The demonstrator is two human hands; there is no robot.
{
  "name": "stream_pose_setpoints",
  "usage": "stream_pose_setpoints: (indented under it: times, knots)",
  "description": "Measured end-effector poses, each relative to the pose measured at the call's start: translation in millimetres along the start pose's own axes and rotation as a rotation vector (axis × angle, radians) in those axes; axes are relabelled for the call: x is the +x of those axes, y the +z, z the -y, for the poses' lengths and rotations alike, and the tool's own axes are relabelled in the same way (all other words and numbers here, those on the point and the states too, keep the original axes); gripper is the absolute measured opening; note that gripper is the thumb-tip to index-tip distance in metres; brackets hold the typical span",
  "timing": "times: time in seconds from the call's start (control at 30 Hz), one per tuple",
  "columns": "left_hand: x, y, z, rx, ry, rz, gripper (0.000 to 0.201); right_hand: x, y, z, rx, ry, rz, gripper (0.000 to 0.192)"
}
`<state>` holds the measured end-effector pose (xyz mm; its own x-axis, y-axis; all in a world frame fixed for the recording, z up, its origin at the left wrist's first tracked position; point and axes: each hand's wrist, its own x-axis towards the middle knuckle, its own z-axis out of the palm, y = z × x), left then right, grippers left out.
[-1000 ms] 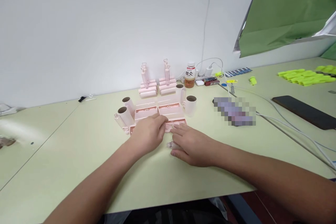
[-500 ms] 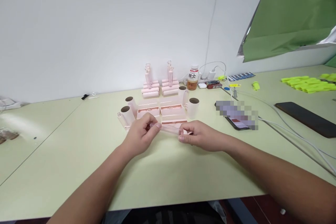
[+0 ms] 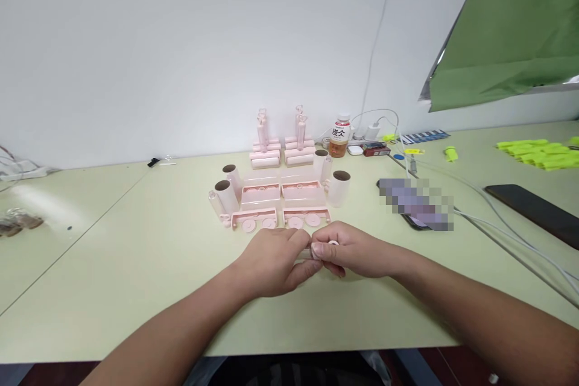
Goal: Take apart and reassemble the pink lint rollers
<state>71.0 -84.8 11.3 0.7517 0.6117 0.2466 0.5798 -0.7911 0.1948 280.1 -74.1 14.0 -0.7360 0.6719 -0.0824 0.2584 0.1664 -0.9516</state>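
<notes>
Pink part (image 3: 310,251): pinched between left hand (image 3: 271,262) and right hand (image 3: 355,250), fingers closed on it.
Tabletop (image 3: 136,265): pale green, white wall behind.
Pink trays (image 3: 280,202): far, beside paper rolls (image 3: 228,193).

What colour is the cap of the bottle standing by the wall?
White. The bottle has a white cap, clearest in the head view.

A plain white wall (image 3: 181,42) runs behind a long pale green table (image 3: 113,265). A green cloth (image 3: 511,18) hangs at the upper right, perhaps backed with foil. The light is soft and even
</notes>
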Motion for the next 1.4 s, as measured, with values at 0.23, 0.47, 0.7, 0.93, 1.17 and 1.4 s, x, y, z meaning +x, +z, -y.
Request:
stream_pose_setpoints:
  times: [0.23, 0.47, 0.7, 0.93, 1.17, 1.4]
  knots:
    - [-2.6, -2.5, 11.4, -0.509, -0.150, -0.299, 0.029, -11.2, -14.0, 7.1, 0.114, -0.125, -0.042, 0.048]
    - [-2.9, -2.1, 20.6, -0.538, -0.101, -0.567, 0.023, -24.5, -78.8, -7.7, -0.726, 0.344, -0.330, 0.034]
    - [-0.6, 3.2, 17.1, -0.763, -0.316, -0.581, 0.019, -11.3, -97.5, -36.9, -0.834, 0.603, -0.437, 0.026]
    - [7.1, 4.9, 16.9, -1.045, -0.399, -0.518, 0.035, 4.6, -94.8, -44.4, -0.906, 0.571, -0.552, 0.024]
    - [9.6, 4.4, 15.2, -1.102, -0.423, -0.522, 0.040, -1.8, -101.3, -41.2, -0.861, 0.539, -0.618, 0.042]
    - [9.5, 4.6, 14.7, -1.090, -0.404, -0.532, 0.041, -37.1, -145.0, -41.1, -0.794, 0.604, -1.009, 0.065]
